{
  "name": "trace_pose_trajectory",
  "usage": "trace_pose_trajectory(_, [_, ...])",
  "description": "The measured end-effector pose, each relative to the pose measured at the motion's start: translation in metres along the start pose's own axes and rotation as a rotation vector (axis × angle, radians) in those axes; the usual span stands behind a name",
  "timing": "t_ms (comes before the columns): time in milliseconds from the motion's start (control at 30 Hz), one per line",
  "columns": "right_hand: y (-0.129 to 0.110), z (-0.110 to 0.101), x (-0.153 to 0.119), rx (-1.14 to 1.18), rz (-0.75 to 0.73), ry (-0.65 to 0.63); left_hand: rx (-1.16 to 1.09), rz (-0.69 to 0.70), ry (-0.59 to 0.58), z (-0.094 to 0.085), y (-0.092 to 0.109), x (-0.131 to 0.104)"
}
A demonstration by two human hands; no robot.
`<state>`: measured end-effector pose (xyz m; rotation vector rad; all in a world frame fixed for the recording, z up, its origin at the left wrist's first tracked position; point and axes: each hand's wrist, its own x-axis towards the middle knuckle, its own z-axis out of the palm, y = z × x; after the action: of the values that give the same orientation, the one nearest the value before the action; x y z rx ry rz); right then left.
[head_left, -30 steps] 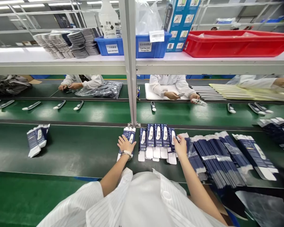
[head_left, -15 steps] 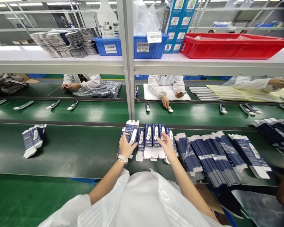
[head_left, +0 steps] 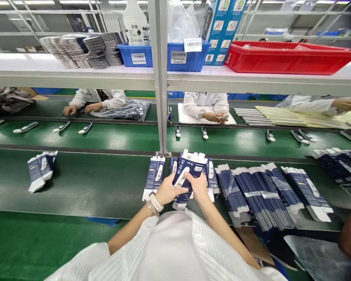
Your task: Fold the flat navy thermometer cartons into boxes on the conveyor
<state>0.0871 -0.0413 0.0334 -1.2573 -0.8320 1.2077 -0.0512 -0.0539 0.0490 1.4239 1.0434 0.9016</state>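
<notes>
Remotely, I have my left grip (head_left: pixel 167 190) and right grip (head_left: pixel 199 185) both clamped on a rectangular navy-and-white cardboard carton (head_left: pixel 191 165).

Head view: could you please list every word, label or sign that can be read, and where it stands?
"酒精": white bottle.
"Dust-free cloth Storage Box": right blue bin; its Chinese line is blurred.
Too small or blurred: print on the left blue bin, barcode tag, tall blue box, held carton and nearby cartons.
</notes>
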Motion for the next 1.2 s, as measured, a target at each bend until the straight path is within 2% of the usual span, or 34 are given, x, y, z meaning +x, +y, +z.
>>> trace_pose_trajectory(67, [-0.002, 0.0, -0.002, -0.056, -0.032, 0.137, 0.028, -0.049, 0.014, 0.003, 0.0, 0.002])
trace_pose_trajectory(133, [-0.003, -0.002, -0.004, -0.113, -0.08, 0.2, 0.07, -0.043, 0.036, 0.005, -0.001, 0.004])
trace_pose_trajectory(300, [-0.003, -0.007, 0.0, -0.203, -0.198, 0.254, 0.238, 0.125, 0.048, 0.008, -0.004, 0.002])
trace_pose_trajectory(400, [-0.008, -0.005, -0.001, -0.153, -0.325, 0.218, 0.481, 0.299, 0.126, 0.009, -0.006, 0.0])
trace_pose_trajectory(500, [-0.016, 0.003, -0.008, -0.004, -0.435, 0.058, 0.648, 0.483, 0.24, 0.013, -0.01, 0.001])
trace_pose_trajectory(600, [-0.02, 0.013, -0.016, 0.145, -0.348, 0.001, 0.75, 0.551, 0.285, 0.02, -0.014, 0.002])
trace_pose_trajectory(733, [-0.019, 0.02, -0.022, 0.267, -0.224, 0.103, 0.8, 0.483, 0.263, 0.029, -0.016, 0.001])
trace_pose_trajectory(867, [-0.021, 0.023, -0.026, 0.337, -0.192, 0.197, 0.678, 0.434, 0.181, 0.032, -0.014, -0.002])
trace_pose_trajectory(967, [-0.022, 0.021, -0.028, 0.326, -0.206, 0.244, 0.474, 0.379, 0.094, 0.032, -0.01, -0.004])
trace_pose_trajectory(1067, [-0.021, 0.017, -0.029, 0.219, -0.309, 0.256, 0.165, 0.3, 0.035, 0.031, -0.001, -0.006])
trace_pose_trajectory(1200, [-0.021, 0.012, -0.03, 0.061, -0.478, 0.203, -0.231, 0.126, 0.037, 0.03, 0.017, -0.004])
